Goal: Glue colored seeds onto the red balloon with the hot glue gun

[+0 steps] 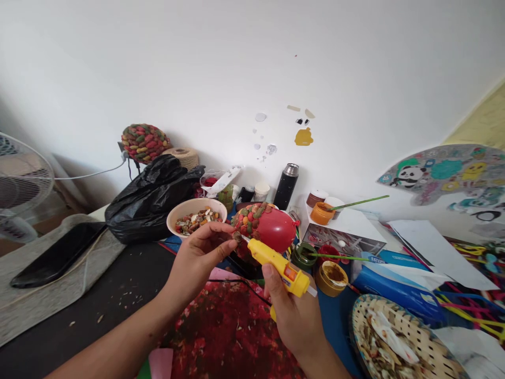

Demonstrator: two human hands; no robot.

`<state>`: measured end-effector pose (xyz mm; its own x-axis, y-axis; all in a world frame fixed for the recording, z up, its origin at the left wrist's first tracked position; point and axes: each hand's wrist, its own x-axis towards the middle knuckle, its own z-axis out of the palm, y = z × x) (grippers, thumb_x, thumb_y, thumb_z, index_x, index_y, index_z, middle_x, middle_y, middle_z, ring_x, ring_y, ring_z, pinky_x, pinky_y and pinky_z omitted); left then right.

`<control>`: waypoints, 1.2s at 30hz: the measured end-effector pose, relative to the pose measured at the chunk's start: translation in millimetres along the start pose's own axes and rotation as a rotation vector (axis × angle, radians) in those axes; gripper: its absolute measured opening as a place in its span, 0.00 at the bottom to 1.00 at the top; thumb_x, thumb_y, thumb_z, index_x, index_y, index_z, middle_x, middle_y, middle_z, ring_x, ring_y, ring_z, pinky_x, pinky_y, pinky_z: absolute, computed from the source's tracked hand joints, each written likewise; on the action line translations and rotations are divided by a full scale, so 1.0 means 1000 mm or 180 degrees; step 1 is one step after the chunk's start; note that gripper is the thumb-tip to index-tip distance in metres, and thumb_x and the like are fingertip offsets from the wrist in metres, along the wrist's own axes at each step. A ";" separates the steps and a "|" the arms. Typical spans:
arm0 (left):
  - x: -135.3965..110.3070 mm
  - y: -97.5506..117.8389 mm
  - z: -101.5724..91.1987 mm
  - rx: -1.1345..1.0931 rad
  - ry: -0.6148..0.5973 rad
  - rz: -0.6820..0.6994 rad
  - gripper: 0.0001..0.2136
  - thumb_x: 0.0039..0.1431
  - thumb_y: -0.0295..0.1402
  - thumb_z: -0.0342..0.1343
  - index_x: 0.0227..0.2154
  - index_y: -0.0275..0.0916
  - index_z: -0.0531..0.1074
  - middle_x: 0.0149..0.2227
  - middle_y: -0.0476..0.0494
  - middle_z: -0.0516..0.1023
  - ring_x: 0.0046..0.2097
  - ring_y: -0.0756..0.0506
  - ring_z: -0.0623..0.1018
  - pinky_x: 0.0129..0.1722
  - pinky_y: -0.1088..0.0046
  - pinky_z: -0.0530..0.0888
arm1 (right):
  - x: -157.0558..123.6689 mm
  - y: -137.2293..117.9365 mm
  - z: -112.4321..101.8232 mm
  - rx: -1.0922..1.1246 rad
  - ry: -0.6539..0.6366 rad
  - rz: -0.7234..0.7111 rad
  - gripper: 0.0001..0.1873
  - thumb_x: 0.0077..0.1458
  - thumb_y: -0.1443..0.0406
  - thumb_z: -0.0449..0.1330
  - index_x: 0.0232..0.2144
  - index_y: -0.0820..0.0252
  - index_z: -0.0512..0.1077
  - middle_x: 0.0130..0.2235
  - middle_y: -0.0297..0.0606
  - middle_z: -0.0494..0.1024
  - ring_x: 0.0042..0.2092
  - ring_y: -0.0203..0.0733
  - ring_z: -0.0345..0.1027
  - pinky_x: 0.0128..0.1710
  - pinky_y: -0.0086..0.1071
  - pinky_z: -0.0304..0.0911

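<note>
My right hand (294, 308) grips a yellow hot glue gun (270, 258), its nozzle pointing up and left. The nozzle tip meets a small brown peanut shell (237, 236), which my left hand (201, 250) pinches between thumb and fingers. Just behind them is a red balloon (278, 231); its left part is covered with red, green, orange and brown shells, while its right end is bare. To the left of my fingers stands a pale bowl (178, 209) full of coloured shells.
Open paint jars (332, 278) stand on the right, some with green sticks. A basket (365, 305) of shell scraps lies at front right. At left are a black plastic bag (145, 202), a phone (59, 252) and a fan (23, 179). A black flask (287, 187) stands behind.
</note>
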<state>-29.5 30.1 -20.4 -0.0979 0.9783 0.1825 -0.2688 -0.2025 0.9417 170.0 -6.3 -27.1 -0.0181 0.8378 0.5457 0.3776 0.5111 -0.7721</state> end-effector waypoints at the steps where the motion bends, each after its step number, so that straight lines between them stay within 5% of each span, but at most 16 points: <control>1: 0.001 0.000 0.000 0.0015 0.0008 0.0048 0.16 0.49 0.40 0.82 0.37 0.40 0.86 0.36 0.46 0.85 0.38 0.46 0.82 0.39 0.74 0.84 | -0.001 0.001 0.000 0.0007 0.0016 0.0008 0.27 0.76 0.53 0.59 0.24 0.54 0.70 0.21 0.28 0.68 0.23 0.37 0.63 0.26 0.29 0.59; 22: 0.000 0.001 -0.002 0.0043 0.0041 -0.0025 0.18 0.49 0.42 0.82 0.39 0.41 0.86 0.37 0.45 0.86 0.39 0.44 0.83 0.36 0.73 0.85 | -0.001 -0.002 0.000 0.0050 -0.0019 0.0095 0.28 0.75 0.53 0.59 0.22 0.54 0.68 0.19 0.27 0.66 0.21 0.36 0.61 0.23 0.28 0.58; 36: 0.000 0.003 -0.001 0.0101 0.0070 0.0145 0.17 0.49 0.42 0.82 0.37 0.40 0.86 0.37 0.45 0.86 0.39 0.45 0.83 0.40 0.74 0.82 | 0.000 -0.001 -0.002 0.0049 -0.0121 0.0131 0.23 0.75 0.53 0.59 0.28 0.56 0.76 0.26 0.33 0.80 0.27 0.40 0.74 0.27 0.28 0.66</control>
<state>-31.4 29.7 -18.0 -0.1305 0.9669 0.2194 -0.2332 -0.2450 0.9411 171.3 -7.8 -25.6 -0.0382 0.8647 0.5008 0.3645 0.4787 -0.7987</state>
